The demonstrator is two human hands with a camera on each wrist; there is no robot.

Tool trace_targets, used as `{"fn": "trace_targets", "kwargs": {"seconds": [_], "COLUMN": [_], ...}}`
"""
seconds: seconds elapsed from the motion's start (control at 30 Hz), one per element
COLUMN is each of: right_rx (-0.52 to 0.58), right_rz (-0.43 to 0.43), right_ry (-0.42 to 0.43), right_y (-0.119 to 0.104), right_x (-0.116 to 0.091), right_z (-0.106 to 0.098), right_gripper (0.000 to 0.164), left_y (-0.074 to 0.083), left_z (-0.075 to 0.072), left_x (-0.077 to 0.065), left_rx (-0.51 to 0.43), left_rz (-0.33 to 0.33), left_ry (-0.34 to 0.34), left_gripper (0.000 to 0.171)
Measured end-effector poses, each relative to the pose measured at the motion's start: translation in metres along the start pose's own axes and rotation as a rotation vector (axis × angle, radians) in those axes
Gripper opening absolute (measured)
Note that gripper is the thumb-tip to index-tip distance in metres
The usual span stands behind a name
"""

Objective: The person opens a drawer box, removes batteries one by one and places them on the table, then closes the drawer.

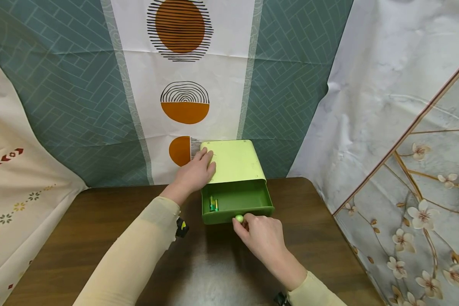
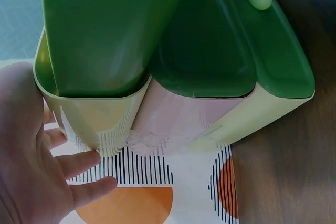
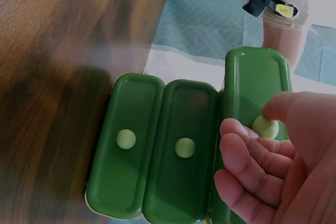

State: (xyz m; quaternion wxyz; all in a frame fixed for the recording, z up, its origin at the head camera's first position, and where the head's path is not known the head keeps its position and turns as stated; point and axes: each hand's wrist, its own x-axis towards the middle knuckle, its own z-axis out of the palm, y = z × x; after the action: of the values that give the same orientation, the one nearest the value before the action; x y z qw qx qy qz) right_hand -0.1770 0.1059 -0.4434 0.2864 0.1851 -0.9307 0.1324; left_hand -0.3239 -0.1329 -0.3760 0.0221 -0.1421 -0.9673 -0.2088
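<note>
A small drawer cabinet with a light green top (image 1: 235,161) stands on the table, its uppermost green drawer (image 1: 246,197) pulled out. Two green-and-gold batteries (image 1: 213,205) lie at the left inside that drawer. My left hand (image 1: 193,173) rests on the cabinet's top left edge; in the left wrist view its fingers (image 2: 86,163) stretch along the cabinet's side. At the drawer's front, my right hand (image 1: 265,238) pinches the round light green knob (image 3: 265,128) between thumb and fingers. Two lower drawers (image 3: 126,177) with matching knobs sit pushed in.
Behind the cabinet hangs a patterned cloth (image 1: 185,102) with orange and black shapes. Flowered cloth (image 1: 417,238) borders the brown wooden table (image 1: 313,238) on the right, and a cream cloth (image 1: 19,182) hangs at the left.
</note>
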Motion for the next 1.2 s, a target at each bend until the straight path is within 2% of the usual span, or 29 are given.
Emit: {"fn": "trace_targets", "kwargs": {"seconds": [1.2], "right_rx": [0.004], "right_rz": [-0.003], "right_ry": [0.016], "right_y": [-0.002], "right_x": [-0.014], "right_z": [-0.005], "right_gripper": [0.051], "left_y": [0.001], "left_z": [-0.001], "left_x": [-0.003], "left_rx": [-0.025], "left_rz": [0.000], "left_ry": [0.005], "left_gripper": [0.066]}}
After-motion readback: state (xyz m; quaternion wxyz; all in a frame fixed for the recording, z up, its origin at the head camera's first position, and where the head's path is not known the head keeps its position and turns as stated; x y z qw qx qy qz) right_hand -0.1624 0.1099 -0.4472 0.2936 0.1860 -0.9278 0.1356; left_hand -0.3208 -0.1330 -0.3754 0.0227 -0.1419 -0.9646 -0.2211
